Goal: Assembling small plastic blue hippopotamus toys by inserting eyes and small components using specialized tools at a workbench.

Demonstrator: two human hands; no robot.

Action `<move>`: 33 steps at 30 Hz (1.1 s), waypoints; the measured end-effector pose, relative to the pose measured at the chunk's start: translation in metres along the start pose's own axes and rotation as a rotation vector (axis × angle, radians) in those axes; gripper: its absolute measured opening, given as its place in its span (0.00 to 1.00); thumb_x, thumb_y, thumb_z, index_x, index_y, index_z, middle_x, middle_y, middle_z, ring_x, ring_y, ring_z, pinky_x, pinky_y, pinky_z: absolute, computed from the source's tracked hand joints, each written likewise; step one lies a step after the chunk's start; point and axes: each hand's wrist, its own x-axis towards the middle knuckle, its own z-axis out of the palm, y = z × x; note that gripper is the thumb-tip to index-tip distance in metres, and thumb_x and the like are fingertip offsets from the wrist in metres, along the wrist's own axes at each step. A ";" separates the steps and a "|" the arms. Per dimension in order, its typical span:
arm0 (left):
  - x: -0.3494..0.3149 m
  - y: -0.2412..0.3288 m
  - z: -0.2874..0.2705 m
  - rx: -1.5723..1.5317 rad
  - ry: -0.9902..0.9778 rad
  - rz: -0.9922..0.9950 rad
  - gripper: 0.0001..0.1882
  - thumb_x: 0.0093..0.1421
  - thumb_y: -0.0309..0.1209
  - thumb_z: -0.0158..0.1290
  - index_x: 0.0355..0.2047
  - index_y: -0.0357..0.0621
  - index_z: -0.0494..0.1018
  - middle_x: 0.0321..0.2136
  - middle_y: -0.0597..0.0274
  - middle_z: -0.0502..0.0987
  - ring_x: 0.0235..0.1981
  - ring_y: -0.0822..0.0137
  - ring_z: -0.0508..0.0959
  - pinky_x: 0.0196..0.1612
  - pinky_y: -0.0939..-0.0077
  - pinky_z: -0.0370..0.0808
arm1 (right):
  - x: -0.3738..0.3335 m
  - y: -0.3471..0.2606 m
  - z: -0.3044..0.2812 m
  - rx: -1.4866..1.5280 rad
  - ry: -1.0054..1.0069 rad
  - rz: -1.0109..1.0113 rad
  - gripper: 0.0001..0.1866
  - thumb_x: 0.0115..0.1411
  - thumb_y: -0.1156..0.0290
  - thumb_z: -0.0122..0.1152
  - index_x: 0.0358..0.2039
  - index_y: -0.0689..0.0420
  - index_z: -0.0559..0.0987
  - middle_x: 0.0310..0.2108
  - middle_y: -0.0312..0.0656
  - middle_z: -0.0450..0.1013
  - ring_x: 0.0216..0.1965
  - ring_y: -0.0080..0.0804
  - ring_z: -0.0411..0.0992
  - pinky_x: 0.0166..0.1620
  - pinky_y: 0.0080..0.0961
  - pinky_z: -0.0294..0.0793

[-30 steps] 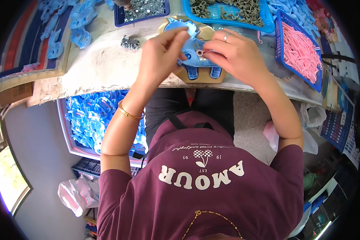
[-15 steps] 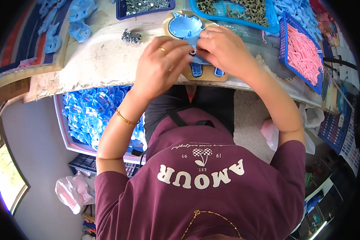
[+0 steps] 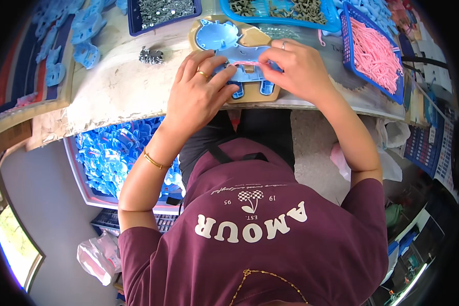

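Observation:
A light-blue plastic toy shell with a round head, body and two legs lies hollow side up in a tan holder at the front of the table. A thin pink strip spans the shell's body. Its left end is by the fingertips of my left hand, whose fingers are bent and closed over the shell's left side. My right hand pinches the strip's right end over the shell's right side. The exact fingertip contact on the left is partly hidden.
A pile of small dark metal pieces lies left of the holder. Behind stand a tray of screws and a blue tray of olive-brown parts. A basket of pink strips is on the right. A bin of blue parts sits below the table edge.
My hands have moved apart, and the pink strip now shows stretched between them across the shell. More of the shell's body is uncovered. The whole view has shifted slightly.

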 end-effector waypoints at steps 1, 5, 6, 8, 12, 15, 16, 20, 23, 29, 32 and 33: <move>0.001 0.000 0.000 -0.003 0.006 -0.010 0.16 0.58 0.39 0.62 0.45 0.50 0.79 0.49 0.63 0.75 0.56 0.55 0.71 0.60 0.58 0.68 | 0.001 0.001 0.001 -0.001 0.037 -0.008 0.04 0.54 0.69 0.68 0.29 0.52 0.80 0.26 0.34 0.74 0.29 0.33 0.75 0.32 0.32 0.73; 0.004 0.000 0.000 -0.010 0.005 -0.013 0.16 0.57 0.38 0.63 0.45 0.50 0.79 0.48 0.63 0.75 0.56 0.55 0.71 0.60 0.58 0.68 | 0.002 0.003 0.001 0.019 0.036 0.037 0.04 0.54 0.69 0.68 0.28 0.52 0.80 0.25 0.34 0.74 0.29 0.35 0.75 0.32 0.34 0.73; 0.003 0.000 0.000 -0.008 0.004 -0.016 0.17 0.57 0.38 0.63 0.45 0.49 0.79 0.48 0.63 0.76 0.56 0.55 0.71 0.60 0.58 0.68 | 0.002 0.004 0.000 0.020 0.037 0.036 0.04 0.54 0.69 0.68 0.28 0.52 0.80 0.25 0.34 0.74 0.29 0.35 0.75 0.32 0.34 0.73; 0.003 0.000 -0.001 -0.001 0.007 -0.019 0.17 0.56 0.38 0.63 0.45 0.49 0.79 0.48 0.63 0.76 0.56 0.55 0.71 0.60 0.58 0.68 | 0.006 0.004 -0.002 0.038 -0.114 0.110 0.04 0.54 0.69 0.68 0.28 0.53 0.80 0.26 0.35 0.75 0.30 0.37 0.75 0.32 0.36 0.73; 0.003 -0.002 0.001 -0.043 0.021 -0.013 0.17 0.56 0.39 0.63 0.44 0.47 0.79 0.48 0.60 0.76 0.56 0.52 0.71 0.59 0.57 0.68 | 0.024 0.002 -0.006 -0.036 -0.246 0.079 0.08 0.55 0.68 0.68 0.34 0.55 0.81 0.28 0.37 0.76 0.29 0.40 0.75 0.33 0.37 0.73; 0.003 -0.001 0.001 -0.064 -0.005 -0.019 0.17 0.57 0.39 0.63 0.45 0.46 0.79 0.48 0.59 0.76 0.56 0.52 0.70 0.59 0.55 0.68 | 0.063 -0.025 -0.011 0.306 0.143 -0.024 0.16 0.55 0.67 0.70 0.43 0.56 0.79 0.33 0.42 0.77 0.33 0.37 0.77 0.38 0.34 0.76; 0.004 0.000 -0.001 -0.077 0.013 -0.014 0.16 0.57 0.37 0.63 0.44 0.46 0.79 0.48 0.59 0.76 0.55 0.52 0.71 0.58 0.56 0.69 | 0.087 -0.043 -0.014 0.429 0.344 -0.062 0.18 0.55 0.67 0.71 0.45 0.57 0.79 0.34 0.43 0.77 0.36 0.36 0.77 0.40 0.33 0.76; 0.005 -0.008 -0.012 -0.255 0.114 -0.076 0.13 0.57 0.29 0.62 0.43 0.44 0.79 0.44 0.58 0.78 0.47 0.52 0.76 0.51 0.60 0.74 | 0.212 -0.098 -0.005 0.190 1.066 -0.270 0.22 0.60 0.69 0.64 0.54 0.61 0.75 0.42 0.53 0.79 0.39 0.44 0.80 0.45 0.38 0.77; 0.009 -0.031 -0.017 -0.202 0.205 -0.083 0.11 0.56 0.25 0.61 0.41 0.43 0.78 0.40 0.57 0.79 0.40 0.51 0.77 0.45 0.62 0.76 | 0.243 -0.091 -0.021 0.941 0.274 -0.429 0.31 0.61 0.68 0.65 0.62 0.63 0.64 0.44 0.52 0.75 0.40 0.39 0.78 0.48 0.37 0.76; 0.025 -0.112 -0.040 0.229 0.207 -0.275 0.06 0.60 0.34 0.58 0.32 0.46 0.81 0.32 0.59 0.78 0.36 0.53 0.77 0.39 0.60 0.76 | 0.209 -0.090 -0.072 0.878 0.073 -0.060 0.34 0.61 0.71 0.67 0.62 0.63 0.60 0.26 0.38 0.73 0.20 0.24 0.72 0.24 0.23 0.72; 0.058 -0.141 -0.028 0.259 0.057 -0.269 0.10 0.58 0.41 0.61 0.35 0.50 0.82 0.35 0.59 0.80 0.42 0.54 0.78 0.44 0.59 0.77 | 0.200 -0.090 -0.074 0.842 0.031 0.072 0.28 0.62 0.70 0.67 0.57 0.64 0.64 0.26 0.37 0.71 0.21 0.23 0.71 0.26 0.24 0.73; 0.071 -0.146 -0.017 0.255 0.064 -0.276 0.10 0.58 0.41 0.61 0.35 0.50 0.82 0.35 0.59 0.80 0.42 0.54 0.78 0.44 0.59 0.77 | 0.196 -0.088 -0.073 0.828 0.039 0.101 0.27 0.62 0.70 0.67 0.55 0.63 0.65 0.26 0.37 0.71 0.22 0.23 0.72 0.26 0.24 0.73</move>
